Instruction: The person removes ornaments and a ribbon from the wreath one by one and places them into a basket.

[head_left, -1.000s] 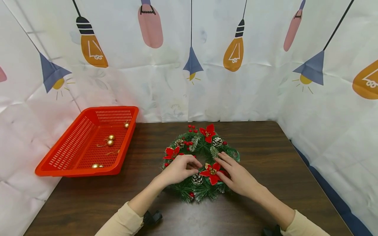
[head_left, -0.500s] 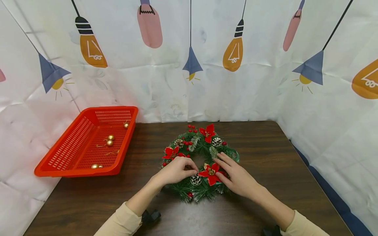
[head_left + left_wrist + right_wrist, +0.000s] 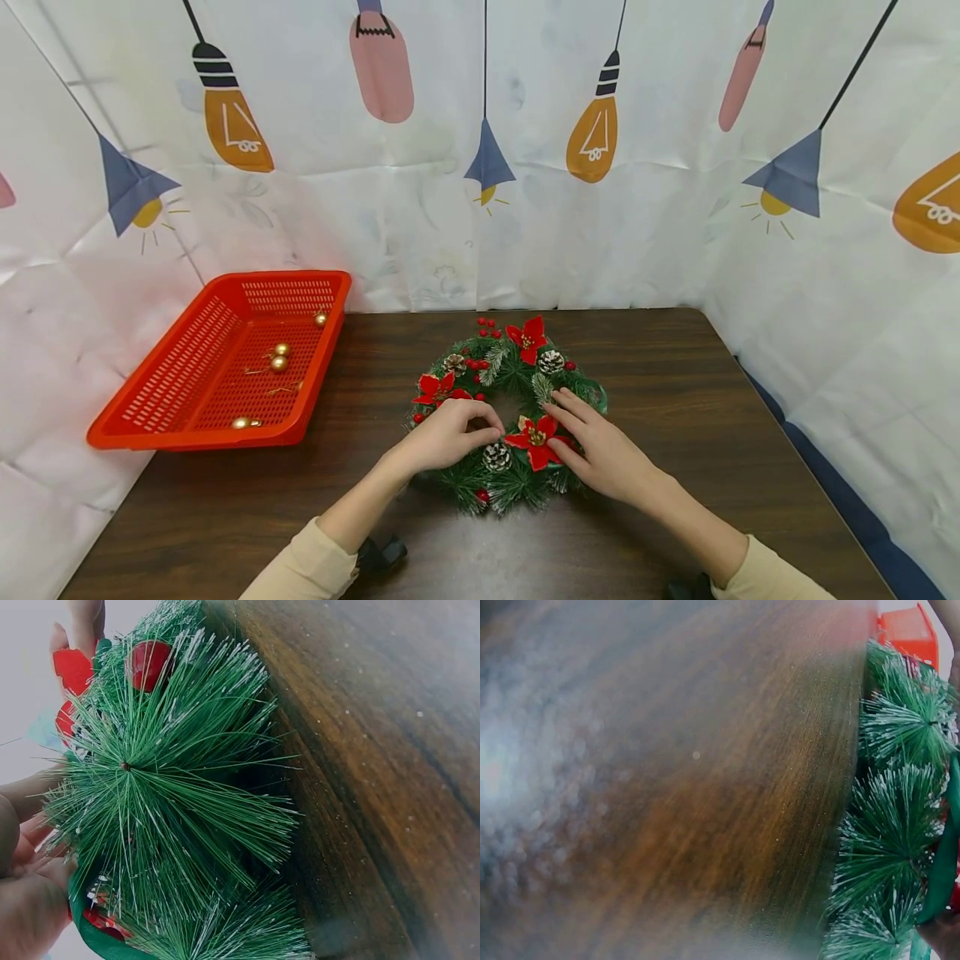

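Observation:
A Christmas wreath (image 3: 468, 482) of green needles lies mid-table, trimmed with red poinsettias, pinecones and berries. My left hand (image 3: 450, 432) is at its near left side, index finger bent to meet the thumb at the wreath's inner edge. What lies between those fingertips is hidden. Just below them sits a pinecone (image 3: 497, 457). My right hand (image 3: 600, 446) rests on the right side with fingers fairly straight, thumb touching the near poinsettia (image 3: 534, 442). In the left wrist view, needles partly cover the left hand (image 3: 34, 900). The right wrist view shows mostly table beside the wreath (image 3: 892, 825).
An orange-red plastic basket (image 3: 318, 375) stands at the back left, holding several small gold baubles (image 3: 279, 364). Beneath everything is a dark wooden table (image 3: 660, 358), its far edge meeting a white printed curtain (image 3: 420, 225). A green ribbon (image 3: 94, 930) hangs at the wreath's side.
The left hand has shifted very slightly left, and the near poinsettia and pinecone have moved a little with it. The right hand stays nearly still.

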Action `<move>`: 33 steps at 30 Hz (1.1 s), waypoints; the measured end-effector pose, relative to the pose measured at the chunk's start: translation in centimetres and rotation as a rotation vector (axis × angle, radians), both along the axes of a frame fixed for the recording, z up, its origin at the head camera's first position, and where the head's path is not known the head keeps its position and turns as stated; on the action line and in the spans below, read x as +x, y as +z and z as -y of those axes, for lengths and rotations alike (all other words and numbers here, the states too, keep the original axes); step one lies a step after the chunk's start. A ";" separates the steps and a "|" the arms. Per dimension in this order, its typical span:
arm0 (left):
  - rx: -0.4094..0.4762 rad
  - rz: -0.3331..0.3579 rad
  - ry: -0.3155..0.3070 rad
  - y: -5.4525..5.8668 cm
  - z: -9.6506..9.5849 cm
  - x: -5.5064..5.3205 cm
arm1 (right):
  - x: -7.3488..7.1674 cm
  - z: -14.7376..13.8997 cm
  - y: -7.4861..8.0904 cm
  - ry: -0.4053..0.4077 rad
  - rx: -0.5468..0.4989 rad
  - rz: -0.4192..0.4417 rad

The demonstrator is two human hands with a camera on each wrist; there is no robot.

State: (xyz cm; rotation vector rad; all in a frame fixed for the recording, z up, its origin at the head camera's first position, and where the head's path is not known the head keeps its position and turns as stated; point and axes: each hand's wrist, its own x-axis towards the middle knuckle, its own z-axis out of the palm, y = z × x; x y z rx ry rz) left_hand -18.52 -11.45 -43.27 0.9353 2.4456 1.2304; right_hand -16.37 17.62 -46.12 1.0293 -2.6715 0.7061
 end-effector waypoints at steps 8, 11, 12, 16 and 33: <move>0.052 -0.030 0.017 0.3 0.4 0.3 | 0.0 0.0 0.1 -0.005 0.007 0.019; 0.063 -0.035 0.026 0.5 0.6 0.6 | 0.0 -0.1 0.1 -0.007 0.010 0.033; 0.068 -0.037 0.025 0.6 0.7 0.6 | 0.0 -0.1 0.2 -0.008 0.010 0.037; 0.080 -0.043 0.021 0.8 1.2 0.9 | 0.0 0.0 0.3 -0.011 0.009 0.051; 0.144 -0.023 0.059 1.8 2.6 1.6 | 0.2 -0.2 0.6 -0.015 -0.005 0.130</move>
